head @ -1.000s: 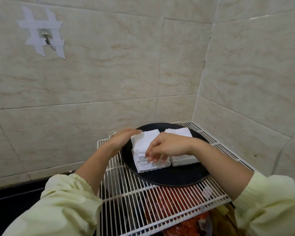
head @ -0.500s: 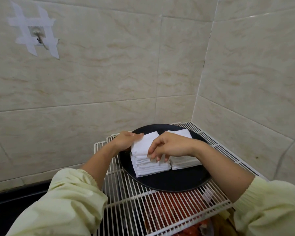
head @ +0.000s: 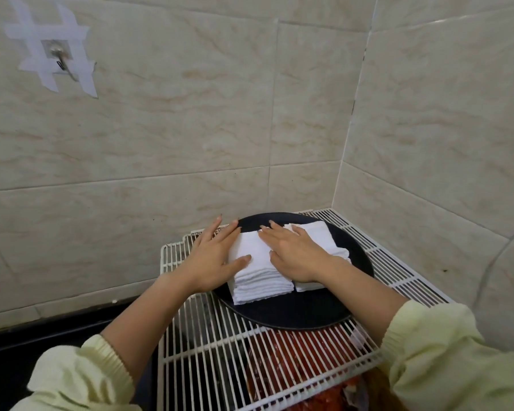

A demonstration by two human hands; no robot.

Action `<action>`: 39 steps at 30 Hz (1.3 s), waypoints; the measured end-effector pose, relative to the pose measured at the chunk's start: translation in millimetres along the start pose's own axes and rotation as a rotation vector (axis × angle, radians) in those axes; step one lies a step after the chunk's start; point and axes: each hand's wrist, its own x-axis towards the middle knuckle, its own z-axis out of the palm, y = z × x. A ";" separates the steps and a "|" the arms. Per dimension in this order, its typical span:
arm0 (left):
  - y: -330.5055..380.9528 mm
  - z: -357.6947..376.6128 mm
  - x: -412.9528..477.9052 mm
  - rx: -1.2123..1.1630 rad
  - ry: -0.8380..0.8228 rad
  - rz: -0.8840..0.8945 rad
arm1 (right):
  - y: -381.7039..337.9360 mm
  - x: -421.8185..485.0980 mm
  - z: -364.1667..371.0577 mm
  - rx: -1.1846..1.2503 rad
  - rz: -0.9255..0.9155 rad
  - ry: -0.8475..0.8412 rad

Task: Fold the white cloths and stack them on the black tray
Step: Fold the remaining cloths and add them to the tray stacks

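Note:
A round black tray (head: 303, 312) sits on a white wire rack. Two stacks of folded white cloths lie side by side on it. The left stack (head: 258, 280) is the taller one. My left hand (head: 217, 256) lies flat along its left side with the thumb on top. My right hand (head: 294, 250) rests flat, fingers straight, across the top of the left stack and the near part of the right stack (head: 324, 238), hiding much of that stack.
The white wire rack (head: 208, 348) stands in a tiled corner, with walls close behind and to the right. Red packaging (head: 303, 351) shows beneath the rack. A taped metal hook (head: 58, 57) is on the wall at the upper left. A dark floor strip (head: 42, 336) runs at the left.
My right hand went from pinching the top cloth of the left stack with curled fingers to lying flat on it. My left hand flattened against the stack's left side. The top cloth now lies flat.

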 end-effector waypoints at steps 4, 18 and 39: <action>-2.5 -1.5 -5.2 0.095 -0.121 -0.020 | -3.4 -1.5 3.0 -0.077 -0.014 -0.023; 118.7 -9.4 50.6 -1.067 -0.161 -0.290 | 100.1 -13.7 -27.4 0.771 0.415 0.371; 141.6 30.9 60.7 -1.487 -0.193 -0.615 | 100.5 -42.1 14.9 1.807 0.443 0.066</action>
